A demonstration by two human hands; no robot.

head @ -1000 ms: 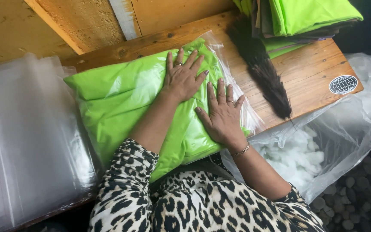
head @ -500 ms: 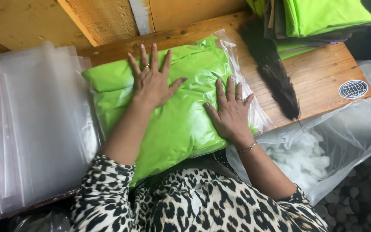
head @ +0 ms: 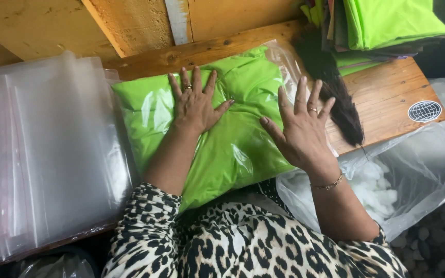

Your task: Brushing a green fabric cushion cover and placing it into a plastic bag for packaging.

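A bright green folded cloth sealed in a clear plastic bag [head: 238, 139] lies on the wooden table [head: 387, 98] in front of me. My left hand [head: 194, 103] lies flat on the bag's upper left part, fingers spread, a ring on one finger. My right hand [head: 302, 128] presses flat on the bag's right side, fingers spread, with a ring and a thin gold bracelet at the wrist. Neither hand grips anything.
A stack of empty clear plastic bags [head: 42, 154] lies to the left. A black brush or tuft of hair [head: 336, 92] rests right of the bag. Folded green cloths [head: 387, 25] are piled at the top right. A plastic sack of white stuffing [head: 382, 185] hangs below the table's right edge.
My left hand slid left across the bag, from its upper middle to its upper left. My right hand stayed on the right side. The view shifted slightly.
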